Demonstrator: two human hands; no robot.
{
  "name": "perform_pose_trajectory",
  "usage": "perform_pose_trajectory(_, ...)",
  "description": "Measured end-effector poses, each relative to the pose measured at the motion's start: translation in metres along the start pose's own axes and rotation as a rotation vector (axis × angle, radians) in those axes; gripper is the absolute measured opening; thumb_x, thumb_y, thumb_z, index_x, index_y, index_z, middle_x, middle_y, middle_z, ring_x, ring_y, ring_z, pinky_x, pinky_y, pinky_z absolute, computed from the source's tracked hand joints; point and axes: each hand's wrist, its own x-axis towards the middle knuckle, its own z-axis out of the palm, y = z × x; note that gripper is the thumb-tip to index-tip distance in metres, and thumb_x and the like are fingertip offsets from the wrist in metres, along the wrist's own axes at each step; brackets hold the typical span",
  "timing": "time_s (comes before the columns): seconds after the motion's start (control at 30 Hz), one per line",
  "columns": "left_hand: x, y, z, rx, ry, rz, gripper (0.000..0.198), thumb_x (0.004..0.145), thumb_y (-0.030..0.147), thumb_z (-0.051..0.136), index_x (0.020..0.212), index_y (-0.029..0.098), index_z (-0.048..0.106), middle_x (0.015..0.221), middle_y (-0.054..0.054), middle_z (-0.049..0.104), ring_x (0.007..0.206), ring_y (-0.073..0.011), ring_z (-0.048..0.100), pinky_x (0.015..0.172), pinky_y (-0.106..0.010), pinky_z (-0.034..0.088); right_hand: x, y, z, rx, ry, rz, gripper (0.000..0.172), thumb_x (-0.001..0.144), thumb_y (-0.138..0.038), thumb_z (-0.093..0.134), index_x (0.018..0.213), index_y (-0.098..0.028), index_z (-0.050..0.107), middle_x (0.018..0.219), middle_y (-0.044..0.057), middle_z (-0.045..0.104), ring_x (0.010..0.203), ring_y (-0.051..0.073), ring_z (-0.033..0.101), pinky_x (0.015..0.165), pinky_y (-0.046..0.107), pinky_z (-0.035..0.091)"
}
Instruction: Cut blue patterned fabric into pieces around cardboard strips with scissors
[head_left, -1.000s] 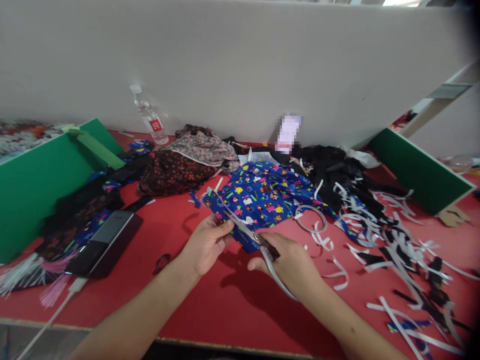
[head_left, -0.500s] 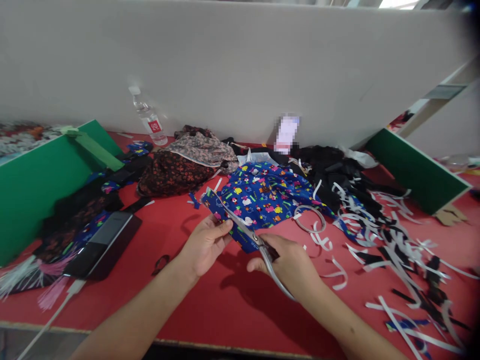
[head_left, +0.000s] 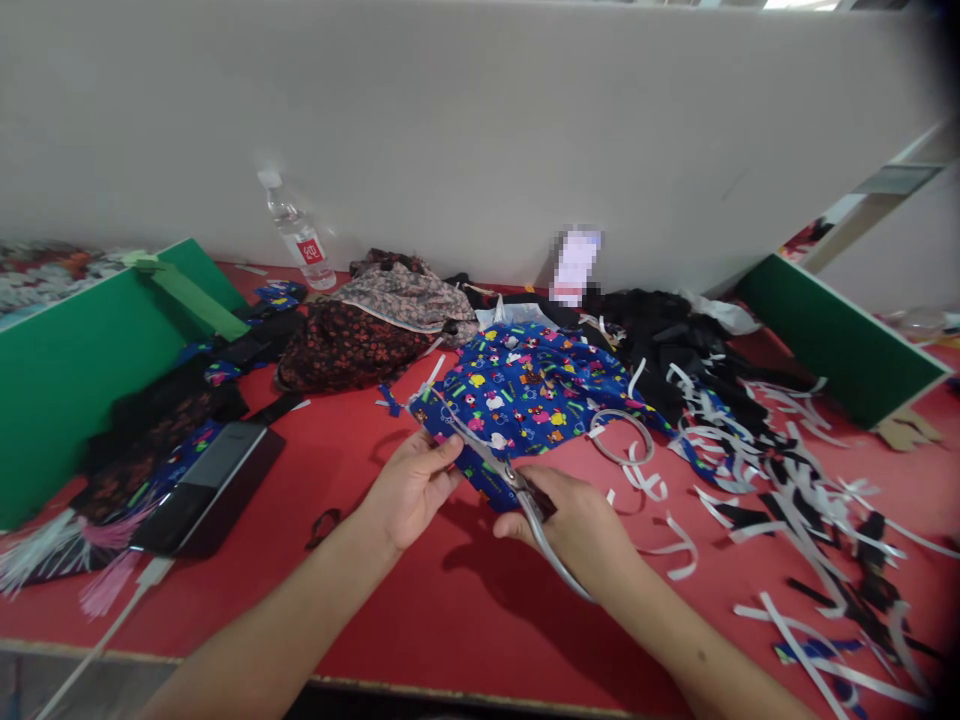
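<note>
**Blue Cloth Meets Steel Above a Red Worktop**

A person's left grip (head_left: 409, 490) pinches a blue cloth (head_left: 484, 483) between thumb and fingers, while the right grip (head_left: 581, 515) is wrapped about the handles of the scissors (head_left: 512, 476). The blades lie along the cloth, which is held up off the red worktop (head_left: 420, 630) near its middle; whether they are parted or pressed together cannot be told.

The cloth looks light, thin and soft — likely to sag or slide if left slack, and hardly fragile. A pinch near its edge, close to the blades but with fingertips clear of them, should keep it taut. The scissors, apparently metal, should feel stiff and heavier, best taken by the handles.

Just beyond lies a rumpled print (head_left: 540, 390) in a similar pattern; whether it joins the held cloth is unclear. To its right rest a pale ring (head_left: 651, 440), a black heap (head_left: 660, 335) and scattered white strips (head_left: 682, 573). To its left sits a floral bundle (head_left: 352, 350), with a bottle (head_left: 300, 240) behind it. A phone (head_left: 576, 265), its screen blurred, leans against the grey wall (head_left: 450, 140). Farther left, nearer the person — a dark device (head_left: 225, 465) on a white cable (head_left: 94, 640).
</note>
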Motion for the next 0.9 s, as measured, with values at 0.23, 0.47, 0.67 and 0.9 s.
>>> perform_pose_trajectory(0.23,0.0005,0.0002,-0.0015,0.005,0.006,-0.011,0.016,0.071,0.009,0.066,0.087,0.014,0.063,0.086,-0.005,0.070,0.085,-0.0163,0.064,0.090,-0.035,0.048,-0.0015,-0.0013,-0.0010,0.012,-0.034,0.030,0.050,0.066,-0.068,0.058,0.085,-0.022,0.063,0.067,0.002,0.064,0.057,0.017,0.057,0.052,0.023,0.038)
perform_pose_trajectory(0.47,0.0007,0.0000,-0.0024,0.008,0.005,-0.006,0.013,0.071,0.010,0.067,0.081,0.014,0.062,0.086,-0.004,0.069,0.086,-0.0164,0.064,0.089,-0.034,0.048,-0.0015,-0.0018,-0.0028,-0.008,-0.038,0.032,0.048,0.068,-0.067,0.057,0.084,-0.022,0.061,0.067,0.002,0.064,0.060,0.019,0.059,0.055,0.024,0.039)
perform_pose_trajectory(0.67,0.0028,-0.0013,-0.0050,0.008,0.018,0.004,0.016,0.069,0.009,0.068,0.082,0.015,0.062,0.080,-0.002,0.069,0.084,-0.0154,0.064,0.089,-0.033,0.048,-0.0004,0.0003,-0.0018,-0.020,-0.022,-0.004,0.049,0.072,-0.064,0.055,0.095,-0.021,0.058,0.086,0.008,0.066,0.076,0.024,0.064,0.065,0.028,0.042)
perform_pose_trajectory(0.9,0.0024,-0.0008,-0.0038,-0.015,0.018,-0.005,0.013,0.069,0.007,0.067,0.078,0.015,0.062,0.077,-0.001,0.068,0.072,-0.0110,0.062,0.083,-0.029,0.050,-0.0012,0.0004,-0.0026,-0.008,-0.034,-0.006,0.045,0.073,-0.065,0.053,0.080,-0.021,0.058,0.068,0.003,0.062,0.060,0.018,0.058,0.057,0.024,0.039)
